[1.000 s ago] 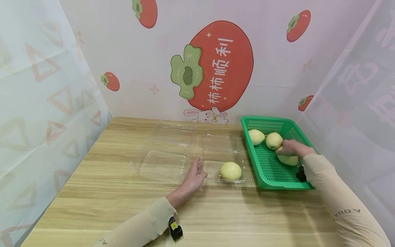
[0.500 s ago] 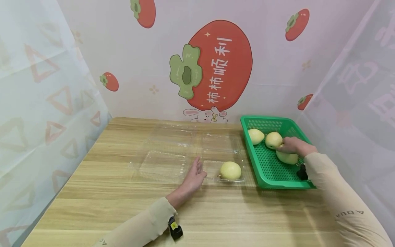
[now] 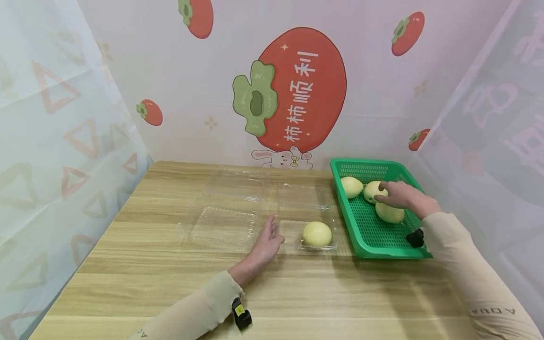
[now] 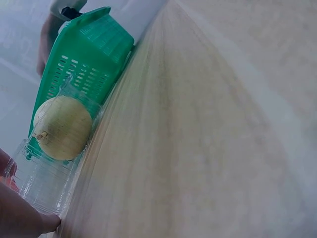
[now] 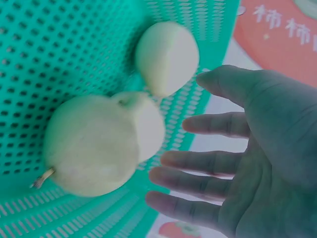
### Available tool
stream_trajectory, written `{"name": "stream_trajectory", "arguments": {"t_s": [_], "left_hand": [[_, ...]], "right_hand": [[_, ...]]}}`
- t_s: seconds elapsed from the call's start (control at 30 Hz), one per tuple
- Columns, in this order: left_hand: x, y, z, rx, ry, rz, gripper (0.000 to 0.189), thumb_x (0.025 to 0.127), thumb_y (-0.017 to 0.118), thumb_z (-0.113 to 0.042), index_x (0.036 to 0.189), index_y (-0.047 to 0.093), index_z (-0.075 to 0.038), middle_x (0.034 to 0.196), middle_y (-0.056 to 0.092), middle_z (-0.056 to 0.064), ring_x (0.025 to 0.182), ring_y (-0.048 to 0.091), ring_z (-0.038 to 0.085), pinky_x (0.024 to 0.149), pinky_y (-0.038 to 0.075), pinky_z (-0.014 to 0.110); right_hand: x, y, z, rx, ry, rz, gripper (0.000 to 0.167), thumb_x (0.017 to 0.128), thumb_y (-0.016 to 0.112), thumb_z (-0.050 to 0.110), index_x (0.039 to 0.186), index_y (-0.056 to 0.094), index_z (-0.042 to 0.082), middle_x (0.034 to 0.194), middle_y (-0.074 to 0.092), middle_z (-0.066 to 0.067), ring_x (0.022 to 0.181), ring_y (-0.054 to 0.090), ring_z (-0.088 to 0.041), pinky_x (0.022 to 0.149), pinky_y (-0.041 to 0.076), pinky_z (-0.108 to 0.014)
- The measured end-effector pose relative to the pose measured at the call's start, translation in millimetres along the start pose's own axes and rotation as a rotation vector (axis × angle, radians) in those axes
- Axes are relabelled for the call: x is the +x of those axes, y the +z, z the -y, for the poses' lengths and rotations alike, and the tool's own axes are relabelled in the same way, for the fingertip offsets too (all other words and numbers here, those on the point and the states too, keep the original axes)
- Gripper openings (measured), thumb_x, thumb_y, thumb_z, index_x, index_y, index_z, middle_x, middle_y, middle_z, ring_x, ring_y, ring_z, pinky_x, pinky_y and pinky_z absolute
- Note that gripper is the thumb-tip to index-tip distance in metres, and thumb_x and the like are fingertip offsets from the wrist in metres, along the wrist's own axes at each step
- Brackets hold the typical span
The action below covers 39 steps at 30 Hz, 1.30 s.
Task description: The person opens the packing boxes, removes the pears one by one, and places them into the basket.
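My right hand (image 3: 401, 194) is over the green basket (image 3: 361, 245), fingers spread and holding nothing in the right wrist view. Under it lies a pale yellow pear (image 3: 389, 213); two others, a middle pear (image 3: 372, 191) and a far-left pear (image 3: 351, 187), sit farther back. My left hand (image 3: 265, 242) rests with relaxed fingers at the near left edge of a clear plastic clamshell box (image 3: 293, 229). Inside that box's near right part is a single pear (image 3: 317, 234), its stem facing left. In the left wrist view my thumb touches the box's edge.
A second clear clamshell box (image 3: 225, 225) lies opened to the left of the first, its lid laid back. Both stand on a wood-grain table (image 3: 297, 293). The basket is close to the right-hand wall sheet (image 3: 488, 156); a printed backdrop (image 3: 191, 71) closes off the rear.
My right hand has risen off the nearest pear, and its fingers have opened. That pear has shifted slightly left in the basket. The left hand stays in place.
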State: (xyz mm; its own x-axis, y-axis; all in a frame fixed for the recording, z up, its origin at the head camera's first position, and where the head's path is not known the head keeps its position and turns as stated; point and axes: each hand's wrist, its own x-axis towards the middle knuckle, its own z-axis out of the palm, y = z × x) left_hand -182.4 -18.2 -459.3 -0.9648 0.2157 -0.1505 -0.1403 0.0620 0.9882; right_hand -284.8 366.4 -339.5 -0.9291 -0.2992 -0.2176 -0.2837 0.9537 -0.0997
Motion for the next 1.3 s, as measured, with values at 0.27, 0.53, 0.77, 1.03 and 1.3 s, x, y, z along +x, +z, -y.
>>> {"name": "stream_trajectory", "arguments": {"t_s": [0.27,0.53,0.77,1.03,1.3], "left_hand": [[-0.8,0.6,-0.1,0.006,0.007,-0.008,0.08,0.089,0.05,-0.004,0.157,0.007,-0.005,0.161,0.018,0.026,0.149,0.019,0.042,0.123,0.018,0.055],[-1.0,-0.6,-0.9,0.012,0.0,0.002,0.081,0.09,0.05,-0.006,0.158,0.006,-0.008,0.162,0.017,0.023,0.15,0.019,0.04,0.123,0.018,0.055],[-0.4,-1.3,0.5,0.006,0.005,0.004,0.081,0.089,0.05,-0.004,0.158,0.007,-0.008,0.162,0.017,0.024,0.15,0.018,0.04,0.123,0.017,0.055],[-0.3,-1.3,1.0,0.006,0.01,-0.003,0.081,0.089,0.051,-0.005,0.158,0.007,-0.007,0.161,0.017,0.025,0.149,0.019,0.041,0.123,0.018,0.055],[-0.6,-1.3,0.9,0.008,-0.001,-0.006,0.081,0.091,0.051,-0.005,0.158,0.007,-0.01,0.162,0.016,0.022,0.15,0.019,0.039,0.123,0.017,0.054]], "right_hand": [[-11.0,-10.1,22.2,0.014,-0.076,-0.107,0.052,0.1,0.054,0.033,0.132,0.052,-0.008,0.119,0.064,-0.031,0.105,0.063,-0.047,0.085,0.053,-0.058],[-24.1,-13.7,37.8,0.068,-0.091,-0.186,0.051,0.101,0.052,0.036,0.133,0.052,-0.003,0.122,0.063,-0.028,0.108,0.062,-0.045,0.088,0.052,-0.058],[-30.8,-10.2,49.8,0.091,-0.118,-0.246,0.052,0.102,0.051,0.036,0.135,0.05,-0.003,0.128,0.06,-0.029,0.112,0.061,-0.044,0.09,0.052,-0.059],[-32.4,-7.2,66.1,0.103,-0.14,-0.315,0.054,0.101,0.053,0.035,0.139,0.048,-0.002,0.134,0.056,-0.028,0.113,0.06,-0.041,0.093,0.051,-0.058],[-36.3,-1.6,87.4,0.142,-0.188,-0.38,0.055,0.102,0.051,0.04,0.141,0.047,0.002,0.138,0.054,-0.023,0.123,0.053,-0.04,0.099,0.047,-0.059]]}}
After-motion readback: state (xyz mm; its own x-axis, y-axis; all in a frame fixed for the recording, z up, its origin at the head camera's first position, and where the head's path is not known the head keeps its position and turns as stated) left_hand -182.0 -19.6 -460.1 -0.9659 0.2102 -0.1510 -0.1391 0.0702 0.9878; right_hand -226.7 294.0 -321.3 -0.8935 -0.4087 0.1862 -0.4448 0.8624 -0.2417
